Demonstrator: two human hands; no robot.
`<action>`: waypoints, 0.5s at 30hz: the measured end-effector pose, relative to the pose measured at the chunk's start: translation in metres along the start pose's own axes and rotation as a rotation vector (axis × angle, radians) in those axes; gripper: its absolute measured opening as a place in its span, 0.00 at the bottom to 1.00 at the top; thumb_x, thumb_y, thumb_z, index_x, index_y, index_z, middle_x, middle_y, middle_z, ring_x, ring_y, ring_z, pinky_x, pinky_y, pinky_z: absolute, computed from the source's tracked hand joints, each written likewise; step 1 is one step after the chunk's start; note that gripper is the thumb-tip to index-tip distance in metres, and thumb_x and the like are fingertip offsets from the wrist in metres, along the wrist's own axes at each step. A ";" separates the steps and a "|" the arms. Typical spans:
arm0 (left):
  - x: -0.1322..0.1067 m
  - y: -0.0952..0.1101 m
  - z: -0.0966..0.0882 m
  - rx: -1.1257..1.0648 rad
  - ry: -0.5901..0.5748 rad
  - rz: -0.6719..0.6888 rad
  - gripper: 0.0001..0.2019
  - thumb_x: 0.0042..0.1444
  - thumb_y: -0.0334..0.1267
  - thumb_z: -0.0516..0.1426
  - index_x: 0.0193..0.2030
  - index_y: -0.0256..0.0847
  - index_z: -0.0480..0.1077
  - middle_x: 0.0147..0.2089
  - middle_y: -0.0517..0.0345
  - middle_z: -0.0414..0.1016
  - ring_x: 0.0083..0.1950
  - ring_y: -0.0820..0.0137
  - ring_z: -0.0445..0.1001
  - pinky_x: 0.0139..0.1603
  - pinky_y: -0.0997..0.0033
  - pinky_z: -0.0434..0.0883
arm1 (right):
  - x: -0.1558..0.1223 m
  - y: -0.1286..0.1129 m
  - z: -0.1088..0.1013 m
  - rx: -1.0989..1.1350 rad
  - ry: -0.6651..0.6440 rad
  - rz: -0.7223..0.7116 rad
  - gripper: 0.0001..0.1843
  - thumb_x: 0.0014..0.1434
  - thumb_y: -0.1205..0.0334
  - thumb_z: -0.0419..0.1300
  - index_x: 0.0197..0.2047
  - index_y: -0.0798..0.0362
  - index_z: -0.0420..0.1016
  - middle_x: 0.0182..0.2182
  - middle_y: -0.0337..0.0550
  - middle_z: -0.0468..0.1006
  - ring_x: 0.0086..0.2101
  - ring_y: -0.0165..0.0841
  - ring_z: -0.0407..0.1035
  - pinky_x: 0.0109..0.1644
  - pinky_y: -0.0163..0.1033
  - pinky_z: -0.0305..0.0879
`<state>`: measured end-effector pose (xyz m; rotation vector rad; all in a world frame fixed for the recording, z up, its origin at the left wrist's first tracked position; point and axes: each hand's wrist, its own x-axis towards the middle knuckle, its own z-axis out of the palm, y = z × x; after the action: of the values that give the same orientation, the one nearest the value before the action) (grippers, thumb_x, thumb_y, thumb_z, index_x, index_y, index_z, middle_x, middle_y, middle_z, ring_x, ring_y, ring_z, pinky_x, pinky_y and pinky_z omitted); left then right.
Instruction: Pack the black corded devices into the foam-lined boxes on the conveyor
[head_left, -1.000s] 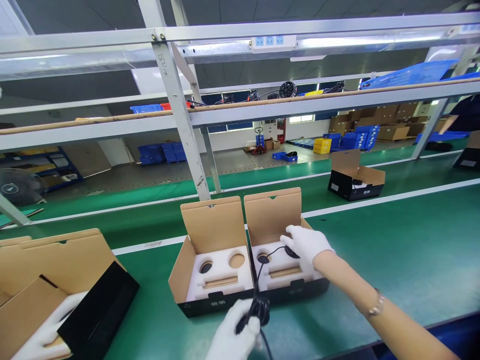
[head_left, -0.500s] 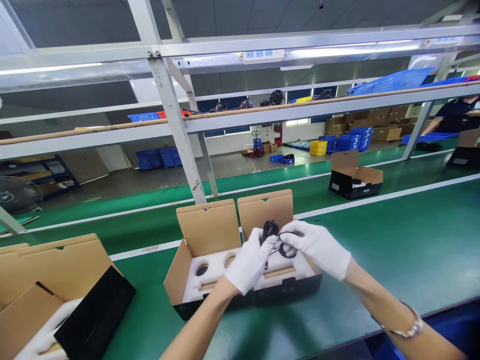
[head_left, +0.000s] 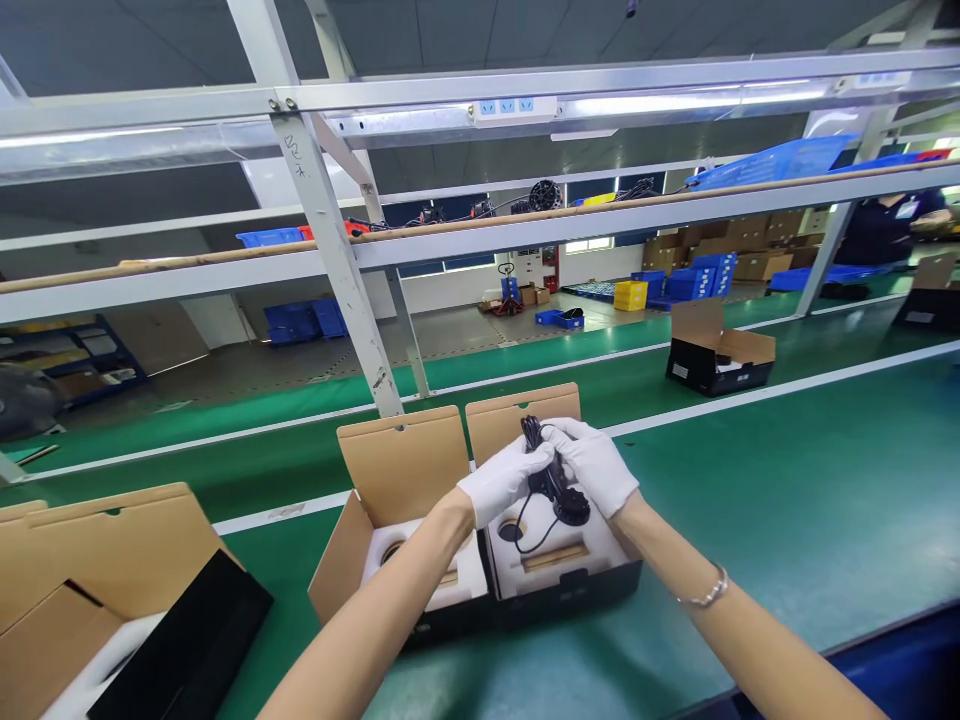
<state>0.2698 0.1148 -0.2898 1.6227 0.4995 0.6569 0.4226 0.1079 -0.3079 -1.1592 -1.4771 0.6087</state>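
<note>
Between eight and nine o'clock from the black cable bundle (head_left: 553,478), a black-sided carton (head_left: 184,640) stands just apart from the middle carton (head_left: 405,462). At ten, a post (head_left: 341,275) bears handwritten marks I cannot read. The left hand (head_left: 504,482) pinches the bundle, held above the right carton (head_left: 566,592), long axis from eleven to five, disc end (head_left: 574,507) at five. The right hand (head_left: 596,468) grasps its right side. At two, a far carton's label (head_left: 680,369) is too small to read. Green worktop (head_left: 795,480) stretches toward three, its near edge slanting across four.
</note>
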 end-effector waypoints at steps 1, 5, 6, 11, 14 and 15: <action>0.001 0.004 -0.003 0.054 -0.002 -0.011 0.26 0.64 0.53 0.51 0.62 0.41 0.55 0.43 0.52 0.71 0.43 0.65 0.74 0.51 0.59 0.72 | 0.002 0.000 -0.003 -0.015 -0.021 0.003 0.22 0.64 0.48 0.52 0.50 0.51 0.79 0.40 0.43 0.83 0.40 0.36 0.75 0.46 0.40 0.72; 0.005 0.017 -0.028 0.467 0.005 -0.128 0.20 0.64 0.52 0.51 0.53 0.39 0.61 0.35 0.58 0.68 0.34 0.68 0.71 0.42 0.61 0.73 | -0.001 0.001 -0.021 -0.292 -0.063 -0.039 0.23 0.65 0.54 0.52 0.58 0.52 0.73 0.45 0.45 0.82 0.41 0.36 0.76 0.47 0.41 0.72; 0.007 0.018 -0.035 0.598 0.003 -0.158 0.18 0.64 0.51 0.52 0.51 0.39 0.63 0.34 0.59 0.68 0.32 0.69 0.69 0.40 0.61 0.72 | -0.004 0.001 -0.024 -0.429 -0.047 -0.116 0.23 0.66 0.59 0.51 0.61 0.53 0.71 0.51 0.47 0.79 0.46 0.37 0.74 0.51 0.42 0.70; 0.034 -0.002 -0.051 1.084 -0.212 -0.260 0.16 0.63 0.49 0.57 0.45 0.37 0.70 0.42 0.55 0.72 0.41 0.66 0.73 0.47 0.58 0.73 | -0.014 0.015 -0.007 -1.108 -0.260 -0.471 0.32 0.64 0.65 0.53 0.71 0.53 0.55 0.65 0.54 0.66 0.45 0.44 0.72 0.48 0.50 0.69; 0.049 -0.021 -0.050 1.250 -0.364 -0.327 0.15 0.63 0.48 0.58 0.46 0.37 0.71 0.45 0.53 0.74 0.45 0.64 0.74 0.50 0.56 0.74 | -0.010 0.032 0.018 -1.206 -0.382 -0.302 0.31 0.66 0.66 0.50 0.71 0.61 0.53 0.50 0.57 0.77 0.43 0.46 0.73 0.44 0.48 0.69; 0.052 -0.026 -0.049 1.295 -0.390 -0.353 0.15 0.63 0.48 0.58 0.47 0.37 0.71 0.46 0.53 0.74 0.46 0.64 0.74 0.51 0.56 0.74 | -0.008 0.038 0.025 -1.205 -0.396 -0.244 0.28 0.67 0.68 0.48 0.70 0.62 0.54 0.46 0.57 0.78 0.43 0.47 0.74 0.44 0.48 0.70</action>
<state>0.2766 0.1888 -0.3041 2.6661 0.9847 -0.3977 0.4108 0.1206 -0.3504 -1.7425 -2.3960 -0.3509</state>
